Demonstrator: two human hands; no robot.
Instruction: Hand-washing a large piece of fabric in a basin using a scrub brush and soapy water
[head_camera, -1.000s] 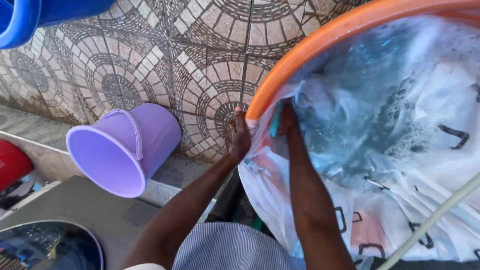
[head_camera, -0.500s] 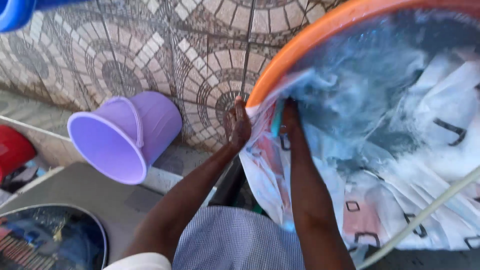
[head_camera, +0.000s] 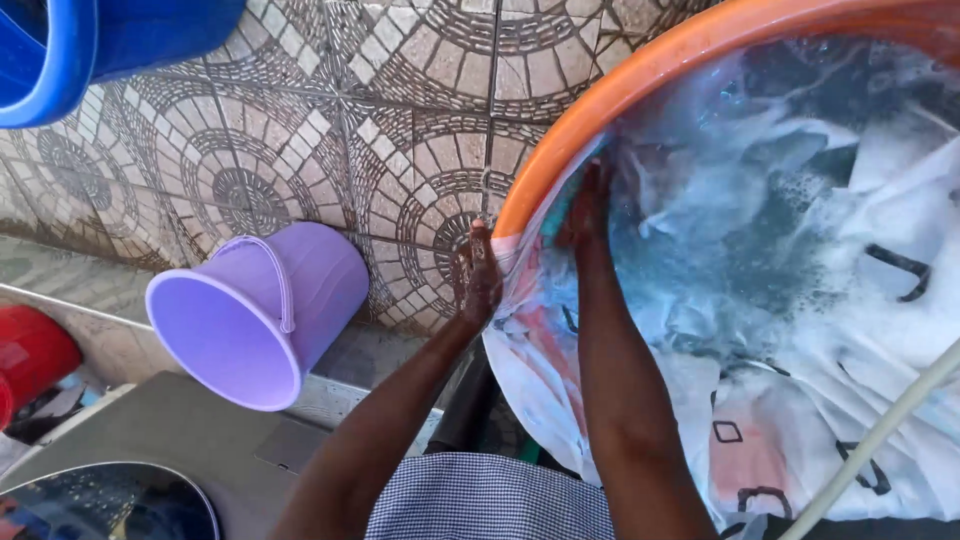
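The left hand (head_camera: 478, 280) grips the wet white patterned cloth (head_camera: 800, 440) at the rim of the orange basin (head_camera: 640, 90), fingers closed on its edge. The right hand (head_camera: 590, 205) presses the cloth inside (its grip I cannot tell). The cloth lies soaked in foamy water, so washing seems midway; rinsing and wringing remain.

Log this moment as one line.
left hand: outside orange basin rim, on white cloth | right hand: inside, on cloth | soapy water | purple bucket tipped nearby
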